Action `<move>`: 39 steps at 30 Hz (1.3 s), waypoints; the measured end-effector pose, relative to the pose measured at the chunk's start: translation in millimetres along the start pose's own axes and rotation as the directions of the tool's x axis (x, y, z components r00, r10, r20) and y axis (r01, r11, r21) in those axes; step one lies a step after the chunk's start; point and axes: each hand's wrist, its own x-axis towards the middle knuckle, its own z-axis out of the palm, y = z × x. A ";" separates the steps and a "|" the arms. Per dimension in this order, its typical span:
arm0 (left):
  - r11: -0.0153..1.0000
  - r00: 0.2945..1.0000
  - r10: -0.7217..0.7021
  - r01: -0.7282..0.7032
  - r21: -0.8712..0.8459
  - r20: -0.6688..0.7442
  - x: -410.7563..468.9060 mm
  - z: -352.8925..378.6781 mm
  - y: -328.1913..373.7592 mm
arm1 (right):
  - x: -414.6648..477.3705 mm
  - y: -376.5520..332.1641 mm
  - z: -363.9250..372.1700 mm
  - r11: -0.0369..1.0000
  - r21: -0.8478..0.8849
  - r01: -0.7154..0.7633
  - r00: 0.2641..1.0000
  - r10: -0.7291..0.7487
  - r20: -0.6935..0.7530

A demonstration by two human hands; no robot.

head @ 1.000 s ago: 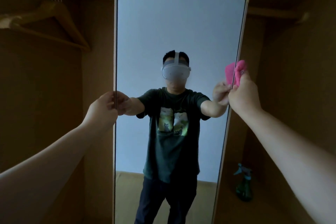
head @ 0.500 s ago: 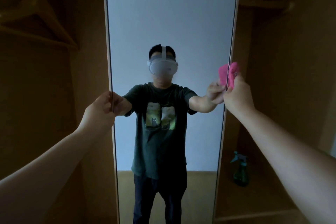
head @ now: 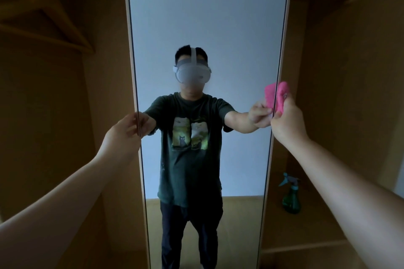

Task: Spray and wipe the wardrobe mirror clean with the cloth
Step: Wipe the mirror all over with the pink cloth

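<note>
The mirror [head: 207,28] stands upright in the middle of the frame, and its top edge now runs along the very top of the picture. A second ago there was dark wardrobe above it, so the glass fills more of the view than it did. The grip has not changed. The left hand [head: 127,130] still holds the left edge at mid-height with its fingers curled round the rim. The right hand [head: 286,121] is still at the right edge, its fingers closed round the bunched pink cloth [head: 282,98], which pokes up above the fist against the rim. I cannot tell whether those fingers also clasp the frame.

The cloth has not crossed onto the glass, so this looks like steadying or setting the mirror, not wiping. The bottle [head: 290,195] stands at lower right on the shelf [head: 317,225], well away from both hands. A hanger [head: 56,15] hangs at upper left. The glass shows no clear spray or streaks, so progress is hard to judge.
</note>
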 end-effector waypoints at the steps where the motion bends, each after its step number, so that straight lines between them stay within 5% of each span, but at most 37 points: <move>1: 1.000 1.000 0.009 -0.009 -0.010 -0.007 -0.3 1.7 -5.0 | -0.7 2.1 0.8 1.000 -0.013 -0.004 1.000 0.004 -0.001; 14: 0.977 0.989 -0.137 0.143 -0.161 0.049 -15.8 9.8 -28.1 | -16.4 25.5 10.7 0.996 -0.079 -0.051 0.999 0.052 0.011; 27: 0.933 0.992 -0.108 0.123 -0.338 0.064 -24.7 24.4 -48.6 | -36.9 34.3 17.5 0.993 -0.083 -0.087 0.994 0.092 0.053; 39: 0.939 0.985 -0.108 0.146 -0.312 0.135 -35.5 41.7 -80.4 | -63.1 38.7 21.3 0.988 -0.087 -0.128 0.989 0.134 0.067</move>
